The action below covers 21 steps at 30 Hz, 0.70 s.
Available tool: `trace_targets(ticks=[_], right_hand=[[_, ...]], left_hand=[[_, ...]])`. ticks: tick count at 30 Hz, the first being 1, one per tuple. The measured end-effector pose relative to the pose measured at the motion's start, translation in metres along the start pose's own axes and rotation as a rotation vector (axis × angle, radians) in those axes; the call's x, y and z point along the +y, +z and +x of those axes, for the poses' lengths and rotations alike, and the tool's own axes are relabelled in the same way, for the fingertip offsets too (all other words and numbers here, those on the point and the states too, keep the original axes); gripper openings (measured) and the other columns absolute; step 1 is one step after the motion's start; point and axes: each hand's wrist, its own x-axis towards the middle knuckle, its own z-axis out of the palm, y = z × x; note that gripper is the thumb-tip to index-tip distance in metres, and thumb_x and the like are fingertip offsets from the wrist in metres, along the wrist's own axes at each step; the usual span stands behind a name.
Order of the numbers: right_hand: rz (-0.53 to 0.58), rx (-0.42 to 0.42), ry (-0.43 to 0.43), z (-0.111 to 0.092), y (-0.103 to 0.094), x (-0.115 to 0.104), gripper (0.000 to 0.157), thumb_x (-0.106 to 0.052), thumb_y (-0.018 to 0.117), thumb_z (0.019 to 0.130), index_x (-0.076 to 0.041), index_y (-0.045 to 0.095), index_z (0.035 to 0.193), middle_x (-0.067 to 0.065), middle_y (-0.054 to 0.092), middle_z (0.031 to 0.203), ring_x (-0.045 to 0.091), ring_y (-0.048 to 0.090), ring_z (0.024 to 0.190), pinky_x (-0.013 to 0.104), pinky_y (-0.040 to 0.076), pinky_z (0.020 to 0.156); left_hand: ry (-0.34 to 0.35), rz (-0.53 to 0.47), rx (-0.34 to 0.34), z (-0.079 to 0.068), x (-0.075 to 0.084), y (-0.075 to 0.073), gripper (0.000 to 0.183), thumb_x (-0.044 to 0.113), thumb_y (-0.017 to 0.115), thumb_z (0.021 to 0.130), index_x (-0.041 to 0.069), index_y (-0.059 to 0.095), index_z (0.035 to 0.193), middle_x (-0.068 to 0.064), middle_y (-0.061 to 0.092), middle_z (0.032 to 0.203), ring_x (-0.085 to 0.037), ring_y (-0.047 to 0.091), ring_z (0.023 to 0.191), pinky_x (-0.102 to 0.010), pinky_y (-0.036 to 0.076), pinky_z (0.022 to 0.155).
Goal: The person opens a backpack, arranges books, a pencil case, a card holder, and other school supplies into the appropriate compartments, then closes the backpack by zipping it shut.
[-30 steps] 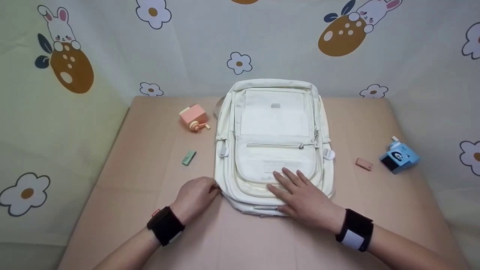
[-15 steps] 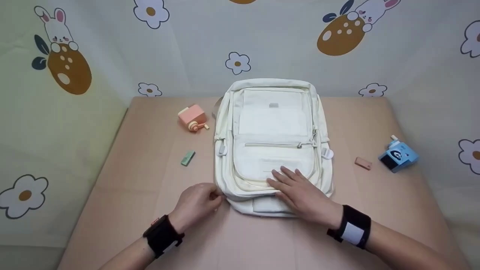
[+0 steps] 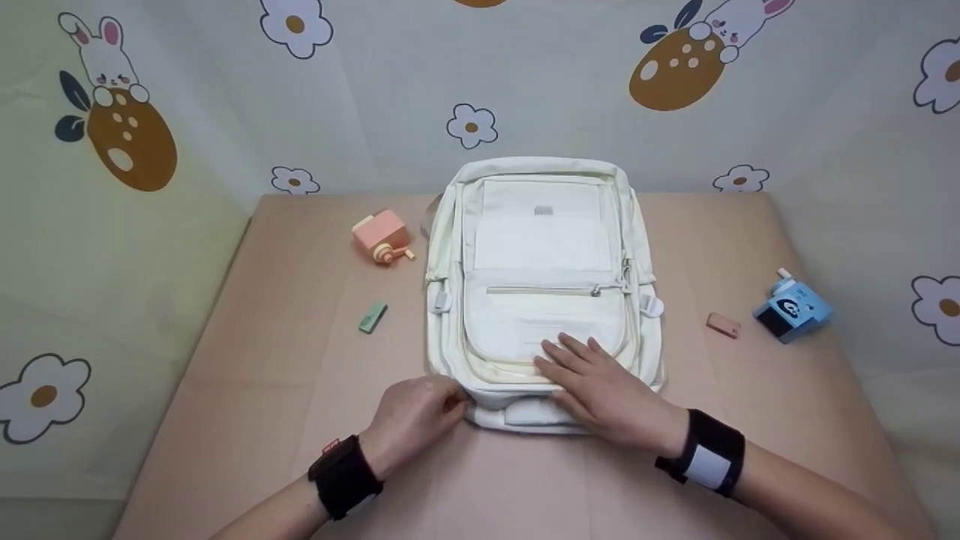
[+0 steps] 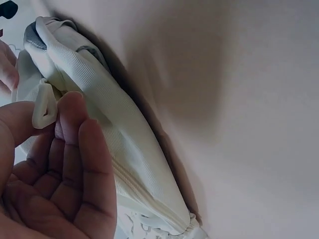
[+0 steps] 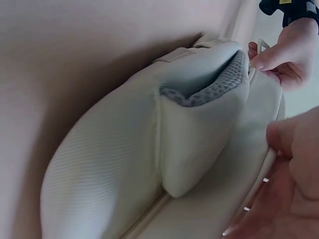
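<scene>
A cream-white backpack [image 3: 544, 240] lies front up on the table in the head view. At its lower left corner, my left hand [image 3: 421, 412] pinches a zipper pull [image 4: 45, 107], a pale loop that shows between thumb and forefinger in the left wrist view. A zipper track [image 4: 132, 181] runs along the bag's side behind those fingers. My right hand [image 3: 607, 390] rests with spread fingers on the lower front of the bag. In the right wrist view a grey-lined pocket [image 5: 199, 94] gapes at the bag's bottom end, beside the right thumb [image 5: 281, 137].
Left of the bag are a pink toy-like box with a crank [image 3: 381, 236] and a green eraser-like block [image 3: 373, 318]. To the right lie a pink block [image 3: 724, 325] and a blue box with a panda print [image 3: 793, 309]. Patterned cloth [image 3: 390, 90] hangs behind the table [image 3: 262, 322].
My left hand has moved right and toward me around the bag's lower left corner with the zipper pull. The bag's bottom edge has spread apart there. My right hand has stayed nearly in place.
</scene>
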Motion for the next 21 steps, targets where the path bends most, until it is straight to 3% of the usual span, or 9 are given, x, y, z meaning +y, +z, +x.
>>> trace_targets(ticks=[6, 13, 17, 21], right_hand=[[-0.071, 0.043, -0.038, -0.019, -0.005, 0.014, 0.056, -0.031, 0.062, 0.102, -0.009, 0.049, 0.152, 0.015, 0.042, 0.158, 0.036, 0.031, 0.149, 0.056, 0.02, 0.12], [-0.136, 0.049, -0.005, -0.048, -0.013, 0.035, 0.057, -0.031, 0.067, 0.099, -0.012, 0.052, 0.151, 0.013, 0.042, 0.158, 0.035, 0.033, 0.148, 0.051, 0.021, 0.12], [-0.2, 0.05, -0.01, -0.059, -0.014, 0.048, 0.06, -0.03, 0.071, 0.097, -0.016, 0.051, 0.152, 0.012, 0.04, 0.16, 0.036, 0.033, 0.148, 0.051, 0.03, 0.116], [-0.221, 0.095, -0.041, -0.064, -0.011, 0.056, 0.056, -0.021, 0.074, 0.094, -0.019, 0.057, 0.147, 0.014, 0.044, 0.157, 0.038, 0.039, 0.144, 0.052, 0.042, 0.108]], left_hand=[[0.009, -0.011, -0.024, 0.001, -0.003, 0.0, 0.005, 0.015, 0.079, 0.089, 0.019, 0.077, 0.09, 0.01, 0.071, 0.082, -0.004, 0.063, 0.071, -0.03, 0.05, 0.062], [0.018, 0.011, -0.029, 0.002, -0.002, -0.001, 0.004, 0.017, 0.078, 0.091, 0.02, 0.076, 0.089, 0.01, 0.071, 0.08, -0.004, 0.064, 0.071, -0.03, 0.05, 0.06], [0.002, 0.045, -0.033, 0.003, -0.001, 0.0, 0.01, 0.02, 0.077, 0.092, 0.021, 0.074, 0.082, 0.012, 0.066, 0.073, -0.002, 0.058, 0.064, -0.029, 0.045, 0.055], [-0.001, 0.051, -0.04, 0.004, 0.002, 0.002, 0.025, 0.02, 0.077, 0.092, 0.022, 0.065, 0.07, 0.016, 0.052, 0.064, -0.002, 0.045, 0.057, -0.027, 0.038, 0.051]])
